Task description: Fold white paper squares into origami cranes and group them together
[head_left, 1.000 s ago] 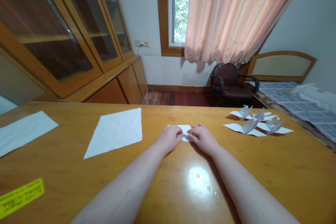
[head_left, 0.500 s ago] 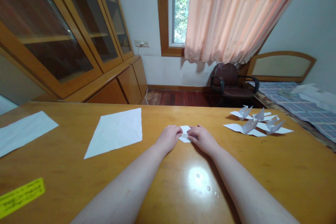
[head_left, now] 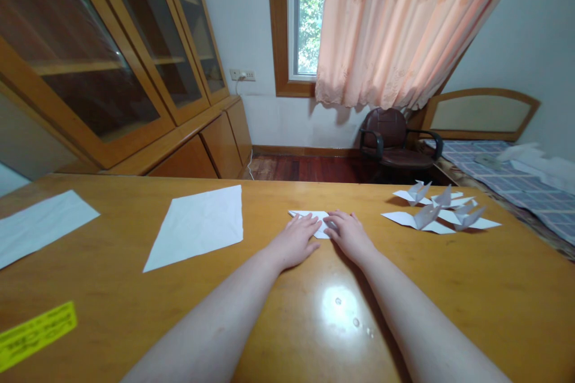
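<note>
A small folded sheet of white paper lies on the wooden table in front of me, with a narrow point showing at its left end. My left hand rests flat over its left part, fingers stretched out and a little apart. At the right end of the paper is my right hand, its curved fingers holding the edge. The palms and fingers cover part of the folds.
Several white paper cranes stand to the right on the table. A larger white sheet lies to the left, another sheet farther left. A yellow label is at the near left. Beyond are a chair and a cabinet.
My left hand has gone from curled fingers at the paper's edge to lying flat on it. The paper now reaches farther left, its narrow point showing. My right hand has shifted slightly.
</note>
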The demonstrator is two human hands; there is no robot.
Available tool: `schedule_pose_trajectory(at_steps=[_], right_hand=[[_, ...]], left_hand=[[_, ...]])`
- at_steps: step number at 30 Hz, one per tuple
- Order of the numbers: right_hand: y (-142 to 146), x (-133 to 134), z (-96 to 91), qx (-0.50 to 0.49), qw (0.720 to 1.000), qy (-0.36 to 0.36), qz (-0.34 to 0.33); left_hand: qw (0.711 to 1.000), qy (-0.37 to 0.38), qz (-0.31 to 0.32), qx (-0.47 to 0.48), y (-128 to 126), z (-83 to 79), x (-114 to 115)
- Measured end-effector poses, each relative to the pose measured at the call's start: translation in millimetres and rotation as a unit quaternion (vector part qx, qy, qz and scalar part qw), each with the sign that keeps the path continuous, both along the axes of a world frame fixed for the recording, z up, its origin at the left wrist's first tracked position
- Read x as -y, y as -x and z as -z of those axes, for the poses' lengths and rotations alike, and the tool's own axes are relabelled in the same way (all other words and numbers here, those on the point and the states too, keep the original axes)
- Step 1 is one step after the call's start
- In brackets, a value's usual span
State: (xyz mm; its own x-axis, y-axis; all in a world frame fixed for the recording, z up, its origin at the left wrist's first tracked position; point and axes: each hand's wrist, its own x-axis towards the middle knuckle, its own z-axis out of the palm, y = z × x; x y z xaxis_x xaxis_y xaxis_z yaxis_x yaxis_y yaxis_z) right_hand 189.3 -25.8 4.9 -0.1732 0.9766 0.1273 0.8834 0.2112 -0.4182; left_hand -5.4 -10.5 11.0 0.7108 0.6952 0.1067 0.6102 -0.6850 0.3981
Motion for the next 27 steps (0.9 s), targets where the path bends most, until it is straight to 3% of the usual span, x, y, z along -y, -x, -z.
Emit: schedule_pose_trajectory(at_steps=[3, 10, 16, 20, 27], right_hand=[[0.7, 0.5, 0.4, 0.019, 1.000, 0.006, 0.008], [1.8, 1.6, 2.3, 0.040, 0.999, 0.023, 0.016], [0.8, -0.4, 2.8, 0.022, 0.999, 0.023, 0.032], [0.5, -0.3, 1.4, -0.002, 1.000, 0.007, 0.006], [0.1, 1.3, 1.7, -0.054, 0.998, -0.021, -0.028]], left_hand=[[0.999, 0.007, 0.009, -0.045, 0.6, 2.5, 1.9], [0.994, -0.005, -0.042, -0.100, 2.3, 4.7, 3.2], [0.989, -0.008, -0.113, -0.090, 1.7, 3.7, 1.6], [0.985, -0.026, -0.157, -0.062, 2.2, 4.0, -3.1], [0.983, -0.034, -0.179, -0.034, 2.8, 3.5, -6.0]])
